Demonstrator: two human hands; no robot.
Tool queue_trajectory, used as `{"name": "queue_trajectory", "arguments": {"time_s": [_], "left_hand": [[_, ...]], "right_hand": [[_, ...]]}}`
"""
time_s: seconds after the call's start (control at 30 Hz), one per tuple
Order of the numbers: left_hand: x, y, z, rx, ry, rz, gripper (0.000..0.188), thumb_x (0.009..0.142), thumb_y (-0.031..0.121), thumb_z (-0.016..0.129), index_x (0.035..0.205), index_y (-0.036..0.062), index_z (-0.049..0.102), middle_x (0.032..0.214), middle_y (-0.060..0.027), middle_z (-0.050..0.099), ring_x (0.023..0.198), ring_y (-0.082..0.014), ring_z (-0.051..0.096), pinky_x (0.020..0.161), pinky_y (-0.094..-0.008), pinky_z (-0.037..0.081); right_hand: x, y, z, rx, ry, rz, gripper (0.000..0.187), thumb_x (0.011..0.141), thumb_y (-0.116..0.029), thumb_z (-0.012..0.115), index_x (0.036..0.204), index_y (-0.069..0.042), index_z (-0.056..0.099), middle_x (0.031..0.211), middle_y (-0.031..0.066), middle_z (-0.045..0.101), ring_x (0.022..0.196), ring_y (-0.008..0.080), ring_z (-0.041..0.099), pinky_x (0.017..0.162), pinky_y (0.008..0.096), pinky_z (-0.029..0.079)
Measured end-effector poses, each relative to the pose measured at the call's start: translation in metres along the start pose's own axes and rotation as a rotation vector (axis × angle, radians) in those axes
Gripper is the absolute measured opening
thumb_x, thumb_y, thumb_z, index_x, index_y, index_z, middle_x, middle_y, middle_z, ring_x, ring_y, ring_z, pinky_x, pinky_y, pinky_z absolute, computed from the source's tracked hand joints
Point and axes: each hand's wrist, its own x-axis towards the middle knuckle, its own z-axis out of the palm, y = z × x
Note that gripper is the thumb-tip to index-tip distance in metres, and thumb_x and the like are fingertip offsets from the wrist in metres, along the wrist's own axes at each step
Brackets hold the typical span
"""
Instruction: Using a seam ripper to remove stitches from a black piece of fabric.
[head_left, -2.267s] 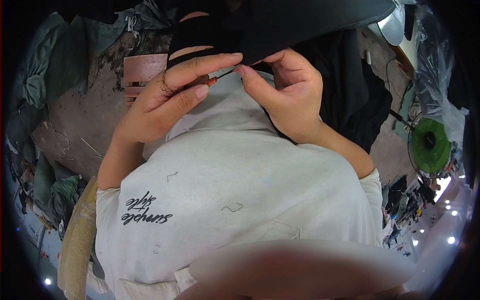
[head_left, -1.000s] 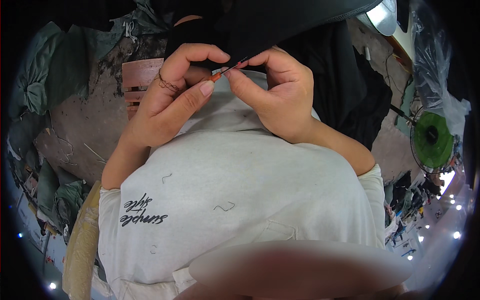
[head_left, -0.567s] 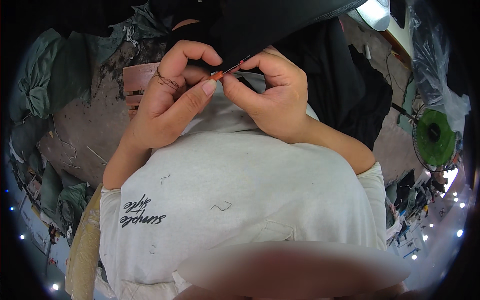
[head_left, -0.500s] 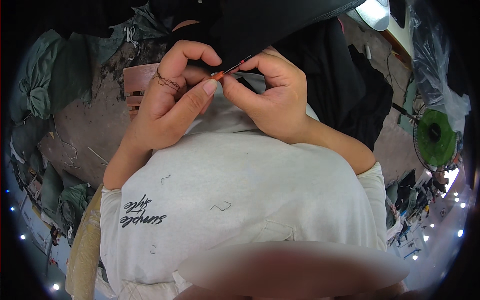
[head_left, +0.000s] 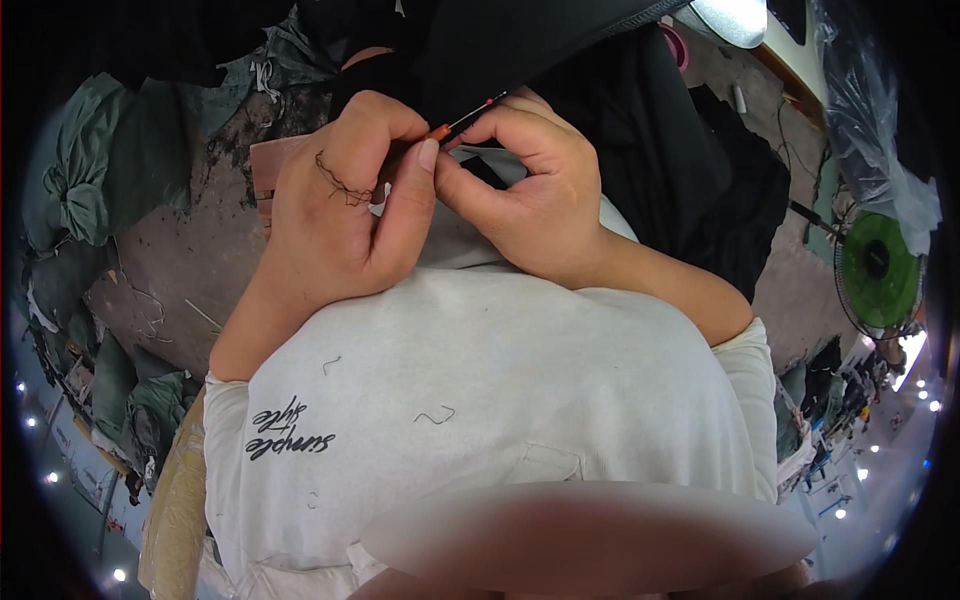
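My left hand [head_left: 340, 210] pinches the orange handle of a seam ripper [head_left: 440, 132] between thumb and fingers. Its thin metal shaft slants up to the right, with a small red bead near the tip. The tip lies against the edge of a black garment [head_left: 570, 45]. My right hand [head_left: 535, 205] is closed on that edge beside the tip, thumb and index finger pinching the cloth. The bent fingers hide part of the edge, so I cannot see the stitches. Dark thread is looped around the base of my left index finger.
Dark green bundled cloth [head_left: 90, 190] lies on the left, near a reddish slatted stool [head_left: 268, 165]. On the right stand a green fan [head_left: 880, 260] and hanging clear plastic [head_left: 870, 120]. A white lamp or machine part [head_left: 730, 20] is at the top right.
The left hand has turned over the seam ripper, its raised index finger now curled down onto the handle. The right hand has shifted slightly left with the cloth.
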Motion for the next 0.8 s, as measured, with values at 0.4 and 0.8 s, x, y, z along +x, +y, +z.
{"name": "queue_trajectory", "arguments": {"time_s": [0.4, 0.8], "left_hand": [[0.010, -0.001, 0.006, 0.153, 0.080, 0.245, 0.012, 0.084, -0.006, 0.064, 0.094, -0.0003, 0.060, 0.084, -0.0096, 0.059, 0.074, -0.0220, 0.056, 0.059, -0.0303, 0.045], [0.015, 0.006, 0.013, 0.171, 0.101, 0.228, 0.014, 0.084, -0.008, 0.065, 0.095, -0.0005, 0.061, 0.083, -0.0095, 0.060, 0.072, -0.0222, 0.058, 0.060, -0.0313, 0.046]], "right_hand": [[-0.001, 0.002, -0.002, -0.012, -0.003, -0.041, 0.012, 0.076, -0.007, 0.078, 0.085, -0.005, 0.071, 0.089, 0.0049, 0.072, 0.089, 0.0233, 0.064, 0.084, 0.0348, 0.048], [-0.002, 0.001, -0.001, 0.014, 0.008, -0.038, 0.011, 0.078, -0.010, 0.078, 0.085, -0.005, 0.071, 0.086, 0.0051, 0.070, 0.089, 0.0239, 0.062, 0.083, 0.0360, 0.048]]}}
